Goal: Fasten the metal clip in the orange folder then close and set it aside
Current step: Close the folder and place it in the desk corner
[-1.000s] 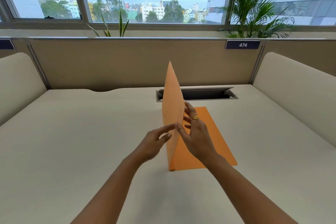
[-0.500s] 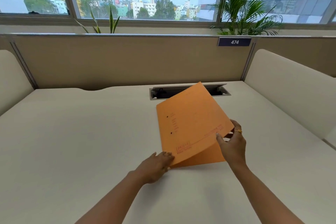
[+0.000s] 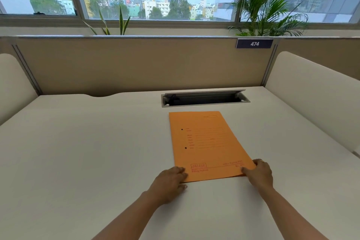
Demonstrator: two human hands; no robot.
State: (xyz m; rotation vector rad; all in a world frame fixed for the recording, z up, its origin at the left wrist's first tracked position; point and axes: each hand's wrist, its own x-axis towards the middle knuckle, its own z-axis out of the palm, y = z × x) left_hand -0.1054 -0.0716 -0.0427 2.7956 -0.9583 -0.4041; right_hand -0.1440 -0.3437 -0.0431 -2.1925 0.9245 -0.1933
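So we've got the orange folder [image 3: 206, 144] lying shut and flat on the counter [image 3: 87, 152], cover side up, with its near edge right at our fingers and the rest of it stretching away from them toward the cable slot [image 3: 204, 98] at the back. Two small dark holes show near its left edge, well beyond our left fingers, and there's red printing on the cover, mostly too faint to read.

Our left hand [image 3: 171, 182] sits at the near left corner. Its fingers [image 3: 181, 171] are loosely together, only a little apart, tips resting on top of the cover right at that corner, while the palm is down on the counter just outside the folder. It looks more like pressing than gripping.

Our right hand [image 3: 260, 173] is at the near right corner. The thumb lies on top of the cover along the near edge and the other fingers [image 3: 258, 161] curl around the right side edge, so it reads as a light pinch on that corner; whether the fingertips actually get under the folder we can't tell. There's a ring [image 3: 262, 160] on one of those fingers.

The metal clip is hidden inside the folder, so we can't see how it sits.

Past the folder, far from both sets of fingers, a beige partition [image 3: 136, 64] carries a plate [image 3: 254, 43] reading 474.
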